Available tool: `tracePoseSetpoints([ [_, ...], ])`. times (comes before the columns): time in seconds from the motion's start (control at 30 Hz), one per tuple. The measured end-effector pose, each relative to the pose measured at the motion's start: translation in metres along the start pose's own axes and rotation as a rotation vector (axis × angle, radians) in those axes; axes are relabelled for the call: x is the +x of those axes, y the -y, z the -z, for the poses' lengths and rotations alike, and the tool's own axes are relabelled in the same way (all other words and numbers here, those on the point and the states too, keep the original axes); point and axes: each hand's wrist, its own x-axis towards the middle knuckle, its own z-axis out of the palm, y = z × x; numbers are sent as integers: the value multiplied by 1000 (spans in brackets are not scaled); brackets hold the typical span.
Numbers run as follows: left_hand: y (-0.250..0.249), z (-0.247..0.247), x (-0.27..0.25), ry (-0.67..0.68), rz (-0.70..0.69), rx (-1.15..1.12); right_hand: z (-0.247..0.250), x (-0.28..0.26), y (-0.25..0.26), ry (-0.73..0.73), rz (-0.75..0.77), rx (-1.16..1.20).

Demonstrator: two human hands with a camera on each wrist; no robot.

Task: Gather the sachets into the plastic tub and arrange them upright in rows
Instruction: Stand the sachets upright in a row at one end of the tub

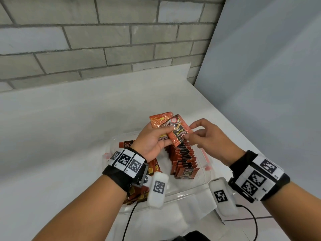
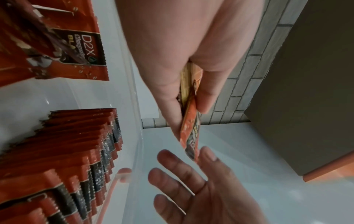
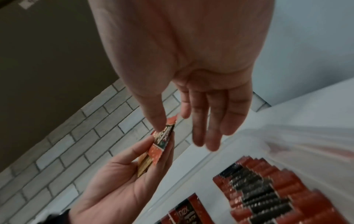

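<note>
My left hand (image 1: pixel 152 141) grips a small fan of red and orange coffee sachets (image 1: pixel 178 131) above the clear plastic tub (image 1: pixel 191 193). My right hand (image 1: pixel 205 134) pinches the right corner of the front sachet (image 3: pixel 162 141) between thumb and index finger, the other fingers spread. Inside the tub a long row of upright sachets (image 1: pixel 184 159) runs along its right half. Loose sachets (image 1: pixel 126 145) lie flat in the left half, partly hidden by my left wrist. The left wrist view shows the held sachets (image 2: pixel 190 131) edge-on, and the row (image 2: pixel 76 151) below.
The tub sits on a white table (image 1: pixel 69 136) in a corner, with a grey brick wall (image 1: pixel 86 40) behind and a white panel (image 1: pixel 269 84) to the right. Pink clips (image 1: pixel 207 165) sit on the tub's sides. Black cables (image 1: pixel 128 220) trail off my wristbands.
</note>
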Motion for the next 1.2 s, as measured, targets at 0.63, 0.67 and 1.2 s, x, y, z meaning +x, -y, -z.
tracePoseSetpoints([
  [0.63, 4, -1, -2, -216, -25, 20, 21, -19, -12, -73, 283, -98],
  [0.67, 3, 1, -2, -229, -23, 23, 21, -22, -16, 9, 315, -224],
  [1.2, 4, 6, -10, -216, -3, 59, -24, -25, -32, 196, 284, -1164],
])
